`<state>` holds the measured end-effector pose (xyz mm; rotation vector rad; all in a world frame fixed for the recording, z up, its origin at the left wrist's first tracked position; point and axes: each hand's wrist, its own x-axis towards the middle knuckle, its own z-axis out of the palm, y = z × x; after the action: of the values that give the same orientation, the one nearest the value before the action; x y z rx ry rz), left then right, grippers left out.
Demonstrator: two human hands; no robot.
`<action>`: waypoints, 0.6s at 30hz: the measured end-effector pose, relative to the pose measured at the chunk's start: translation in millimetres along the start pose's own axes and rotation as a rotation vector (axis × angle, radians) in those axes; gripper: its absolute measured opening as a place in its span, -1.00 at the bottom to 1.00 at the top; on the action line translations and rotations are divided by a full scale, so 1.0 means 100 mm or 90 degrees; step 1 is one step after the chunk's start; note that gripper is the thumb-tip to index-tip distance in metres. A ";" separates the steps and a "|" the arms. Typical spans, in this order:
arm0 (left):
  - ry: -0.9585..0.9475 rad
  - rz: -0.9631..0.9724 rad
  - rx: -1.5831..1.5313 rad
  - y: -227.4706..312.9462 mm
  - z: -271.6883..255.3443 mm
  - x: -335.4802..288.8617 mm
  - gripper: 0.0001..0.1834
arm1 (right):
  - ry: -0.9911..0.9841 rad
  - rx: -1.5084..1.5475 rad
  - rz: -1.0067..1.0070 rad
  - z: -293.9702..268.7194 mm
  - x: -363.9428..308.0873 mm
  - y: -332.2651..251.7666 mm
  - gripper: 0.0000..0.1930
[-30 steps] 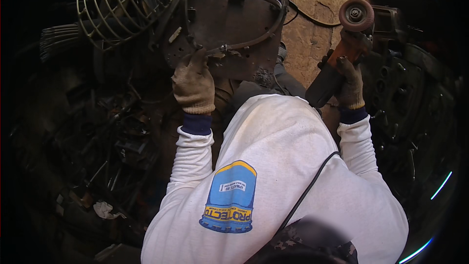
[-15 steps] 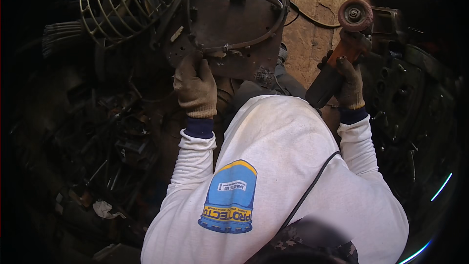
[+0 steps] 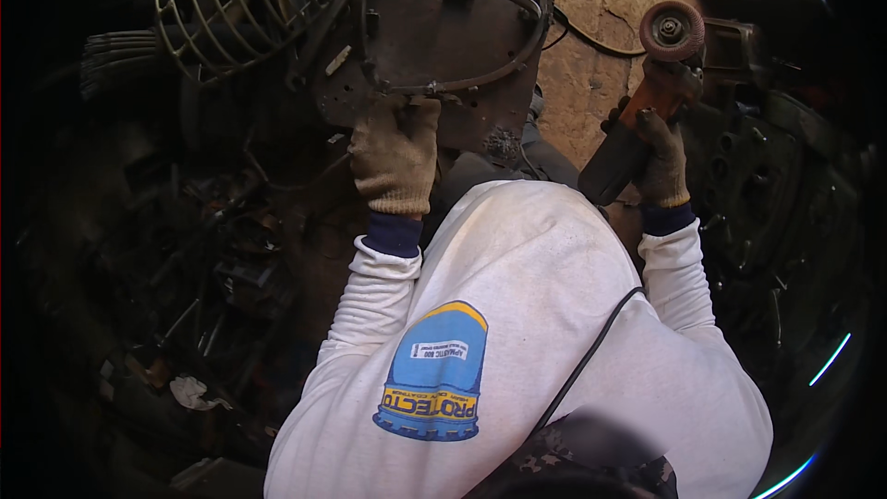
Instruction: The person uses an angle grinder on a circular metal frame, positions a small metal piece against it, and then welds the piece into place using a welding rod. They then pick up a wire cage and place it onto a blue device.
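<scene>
My right hand (image 3: 663,159), in a tan knit glove, grips an orange and black angle grinder (image 3: 649,103). The grinder is held upright, with its worn reddish disc (image 3: 672,31) at the top. My left hand (image 3: 395,152), gloved too, has its fingers curled at the near edge of a dark metal plate (image 3: 443,37). Its fingertips are close to a metal ring (image 3: 490,79) fixed over the plate; whatever they pinch is hidden. A pale sliver (image 3: 338,60) lies on the plate to the left of the ring.
A cage of curved metal bars (image 3: 242,14) stands at the far left, beside a bundle of rods (image 3: 118,60). Dark scrap (image 3: 245,277) clutters the left side. Dark metal parts with holes (image 3: 753,176) stand at the right. A cable (image 3: 601,44) runs over the brown floor.
My left hand has moved right along the plate's near edge and now covers the small flakes beside the ring. The right hand and grinder have stayed almost still.
</scene>
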<state>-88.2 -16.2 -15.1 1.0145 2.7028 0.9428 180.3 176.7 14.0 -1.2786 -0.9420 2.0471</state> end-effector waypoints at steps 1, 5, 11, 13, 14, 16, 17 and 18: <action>0.007 0.001 -0.001 -0.02 0.02 0.00 -0.73 | 0.000 -0.002 0.001 0.00 0.00 0.00 -0.45; 0.023 -0.003 -0.001 -0.06 0.05 -0.01 -0.75 | 0.008 -0.005 0.006 0.00 0.01 0.00 -0.45; 0.035 -0.028 -0.025 -0.13 -0.04 -0.02 -0.73 | 0.011 -0.008 0.004 -0.01 0.02 -0.01 -0.46; 0.025 -0.060 -0.006 -0.14 -0.07 0.01 -0.75 | 0.005 -0.008 0.009 -0.01 0.03 -0.02 -0.46; 0.021 -0.050 -0.009 -0.15 -0.05 0.05 -0.75 | 0.001 -0.007 0.013 -0.03 0.03 -0.01 -0.46; -0.003 -0.071 -0.045 -0.09 -0.08 0.13 -0.75 | -0.002 -0.002 0.013 -0.04 0.06 -0.01 -0.46; -0.024 -0.104 -0.078 -0.03 -0.10 0.16 -0.75 | -0.001 0.000 0.011 -0.05 0.07 -0.01 -0.46; -0.046 -0.137 -0.111 0.00 -0.12 0.18 -0.74 | 0.001 0.002 0.010 -0.04 0.07 -0.01 -0.46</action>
<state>-105.1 -11.1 -3.7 0.6945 2.5529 1.0547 181.5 183.3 9.7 -1.2891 -0.9316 2.0585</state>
